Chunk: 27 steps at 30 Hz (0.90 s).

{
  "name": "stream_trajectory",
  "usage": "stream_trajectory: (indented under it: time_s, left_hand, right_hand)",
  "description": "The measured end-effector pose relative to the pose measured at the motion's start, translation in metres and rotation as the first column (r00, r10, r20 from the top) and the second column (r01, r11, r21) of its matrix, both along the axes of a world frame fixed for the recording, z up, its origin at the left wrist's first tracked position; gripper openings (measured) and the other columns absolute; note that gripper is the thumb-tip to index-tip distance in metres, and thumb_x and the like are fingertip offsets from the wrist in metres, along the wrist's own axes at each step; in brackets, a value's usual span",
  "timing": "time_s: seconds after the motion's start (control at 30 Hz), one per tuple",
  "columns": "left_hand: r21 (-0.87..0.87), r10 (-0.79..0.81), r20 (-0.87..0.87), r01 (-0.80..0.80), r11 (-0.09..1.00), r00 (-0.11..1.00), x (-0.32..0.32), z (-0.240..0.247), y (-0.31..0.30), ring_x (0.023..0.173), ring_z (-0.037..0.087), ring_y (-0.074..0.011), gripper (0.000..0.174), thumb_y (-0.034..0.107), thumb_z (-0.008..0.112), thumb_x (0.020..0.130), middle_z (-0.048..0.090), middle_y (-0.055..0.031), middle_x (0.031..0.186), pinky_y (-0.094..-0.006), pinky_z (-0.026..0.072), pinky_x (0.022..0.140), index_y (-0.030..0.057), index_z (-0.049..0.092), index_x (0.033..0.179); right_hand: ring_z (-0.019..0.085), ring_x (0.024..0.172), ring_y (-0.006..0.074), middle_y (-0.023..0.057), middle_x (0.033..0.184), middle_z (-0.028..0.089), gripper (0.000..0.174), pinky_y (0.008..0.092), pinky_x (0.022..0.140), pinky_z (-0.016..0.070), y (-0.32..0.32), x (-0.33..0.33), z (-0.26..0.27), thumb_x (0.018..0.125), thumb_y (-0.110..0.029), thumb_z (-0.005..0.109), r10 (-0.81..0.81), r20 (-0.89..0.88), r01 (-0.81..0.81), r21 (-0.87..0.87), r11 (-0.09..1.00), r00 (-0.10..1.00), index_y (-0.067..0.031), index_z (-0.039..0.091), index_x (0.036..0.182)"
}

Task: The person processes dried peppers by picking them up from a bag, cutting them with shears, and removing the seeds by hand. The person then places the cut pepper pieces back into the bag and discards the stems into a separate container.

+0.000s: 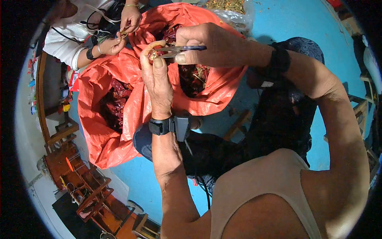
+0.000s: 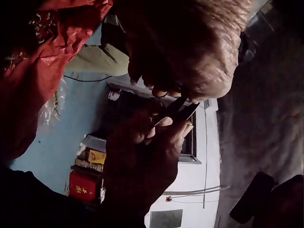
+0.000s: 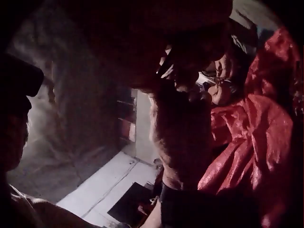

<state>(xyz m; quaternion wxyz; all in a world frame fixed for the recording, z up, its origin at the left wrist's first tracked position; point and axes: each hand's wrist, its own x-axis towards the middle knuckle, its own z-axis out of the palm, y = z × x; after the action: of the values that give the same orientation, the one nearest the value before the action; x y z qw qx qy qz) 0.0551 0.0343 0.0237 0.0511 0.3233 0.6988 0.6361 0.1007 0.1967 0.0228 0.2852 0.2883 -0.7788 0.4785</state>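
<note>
In the head view my left hand point(image 1: 157, 81) is raised over the red sacks, pinching a small dried red chili point(image 1: 153, 54) between thumb and fingers. My right hand point(image 1: 213, 44) comes in from the right and grips small metal snips point(image 1: 172, 49) with a dark handle. Their blade tips are right at the chili. Both wrist views are dark; the left one shows the snips' dark blades point(image 2: 176, 110) between the two hands, and the right one mostly shows the hands in silhouette. Most of the chili is hidden by my fingers.
Two open red woven sacks point(image 1: 113, 149) hold dried red chilies point(image 1: 115, 101). Across from me another person's hands point(image 1: 131, 18) pinch a thin stem-like piece. A clear plastic bag point(image 1: 242, 18) of stems lies at the top. Wooden furniture point(image 1: 89, 191) stands at lower left on the blue floor point(image 1: 278, 20).
</note>
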Motion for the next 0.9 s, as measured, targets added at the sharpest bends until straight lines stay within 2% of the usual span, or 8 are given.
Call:
stream_trajectory:
  time_s: [0.2, 0.43, 0.5, 0.53, 0.6, 0.73, 0.83, 0.9]
  left_hand:
    - [-0.016, -0.056, 0.027, 0.056, 0.998, 0.998, 0.003, 0.004, -0.001, 0.091, 0.048, -0.0174, 0.046, 0.039, 0.042, 0.086, 0.049, -0.0104, 0.099, -0.0302, 0.0386, 0.082, -0.001, 0.043, 0.109]
    - [-0.045, -0.058, -0.032, 0.057, 0.997, 0.998, 0.007, 0.01, -0.001, 0.088, 0.047, -0.016, 0.045, 0.039, 0.043, 0.084, 0.049, -0.0101, 0.099, -0.0261, 0.0374, 0.079, -0.0001, 0.045, 0.107]
    - [-0.081, -0.072, -0.012, 0.071, 0.994, 0.997, 0.007, 0.009, -0.002, 0.088, 0.047, -0.0161, 0.043, 0.036, 0.043, 0.085, 0.049, -0.0103, 0.1, -0.0271, 0.037, 0.08, -0.0005, 0.045, 0.107]
    - [-0.081, -0.072, -0.013, 0.071, 0.994, 0.997, 0.006, 0.006, -0.002, 0.088, 0.047, -0.0161, 0.043, 0.036, 0.043, 0.085, 0.049, -0.0103, 0.1, -0.0271, 0.037, 0.08, -0.0005, 0.045, 0.107]
    - [-0.047, -0.061, 0.051, 0.063, 0.997, 0.997, 0.005, 0.002, -0.001, 0.088, 0.046, -0.016, 0.044, 0.037, 0.043, 0.084, 0.049, -0.0099, 0.1, -0.0273, 0.036, 0.081, -0.0009, 0.045, 0.106]
    - [-0.043, -0.046, 0.068, 0.049, 0.998, 0.997, 0.008, 0.005, 0.001, 0.087, 0.046, -0.0155, 0.044, 0.037, 0.044, 0.084, 0.049, -0.0094, 0.099, -0.0267, 0.0362, 0.08, -0.0012, 0.045, 0.107]
    - [-0.012, -0.051, 0.072, 0.052, 0.999, 0.996, 0.007, 0.004, 0.0, 0.086, 0.046, -0.0146, 0.045, 0.037, 0.046, 0.084, 0.049, -0.0091, 0.097, -0.0262, 0.0369, 0.078, -0.0012, 0.044, 0.107]
    - [0.015, -0.06, 0.099, 0.059, 0.998, 0.993, 0.006, 0.002, 0.0, 0.086, 0.046, -0.0149, 0.045, 0.037, 0.046, 0.084, 0.049, -0.0093, 0.098, -0.0261, 0.037, 0.078, -0.0012, 0.044, 0.107]
  right_hand:
    - [0.049, 0.051, 0.0252, 0.0113, 0.055, 0.045, 0.024, 0.034, 0.05, 0.0384, 0.006, 0.016, 0.018, 0.076, -0.024, 0.057, -0.118, 0.1, 0.1, 0.164, 0.981, 0.988, -0.0027, 0.047, 0.071]
    - [0.048, 0.05, 0.025, 0.0111, 0.053, 0.043, 0.025, 0.0337, 0.048, 0.0373, 0.011, 0.009, 0.012, 0.076, -0.025, 0.058, -0.086, 0.012, 0.081, 0.22, 0.972, 0.996, -0.0032, 0.047, 0.069]
    - [0.049, 0.05, 0.0248, 0.011, 0.054, 0.044, 0.024, 0.0332, 0.048, 0.0373, 0.013, 0.007, 0.009, 0.077, -0.023, 0.057, -0.013, 0.33, -0.024, 0.108, 0.994, 0.944, -0.0031, 0.046, 0.068]
    - [0.049, 0.05, 0.0248, 0.011, 0.054, 0.044, 0.024, 0.0332, 0.048, 0.0373, 0.013, 0.007, 0.009, 0.077, -0.023, 0.057, -0.013, 0.33, -0.024, 0.109, 0.994, 0.944, -0.0031, 0.046, 0.068]
    - [0.049, 0.051, 0.0247, 0.0103, 0.055, 0.043, 0.026, 0.0332, 0.047, 0.0369, 0.011, 0.008, 0.009, 0.077, -0.022, 0.057, -0.106, 0.034, 0.095, 0.225, 0.97, 0.994, -0.0032, 0.045, 0.066]
    - [0.047, 0.049, 0.0254, 0.0104, 0.055, 0.043, 0.026, 0.0339, 0.047, 0.0363, 0.009, 0.01, 0.008, 0.077, -0.023, 0.058, -0.199, 0.174, 0.159, 0.221, 0.962, 0.964, -0.0034, 0.045, 0.065]
    - [0.044, 0.046, 0.0247, 0.0097, 0.053, 0.04, 0.027, 0.034, 0.046, 0.035, 0.008, 0.001, -0.004, 0.078, -0.025, 0.058, -0.099, -0.02, 0.101, 0.21, 0.972, 0.995, -0.004, 0.045, 0.067]
    - [0.041, 0.043, 0.0176, 0.0053, 0.05, 0.039, 0.029, 0.0302, 0.043, 0.0323, 0.005, 0.0, -0.003, 0.081, -0.029, 0.055, -0.06, 0.17, 0.043, 0.101, 0.994, 0.984, -0.0043, 0.046, 0.067]
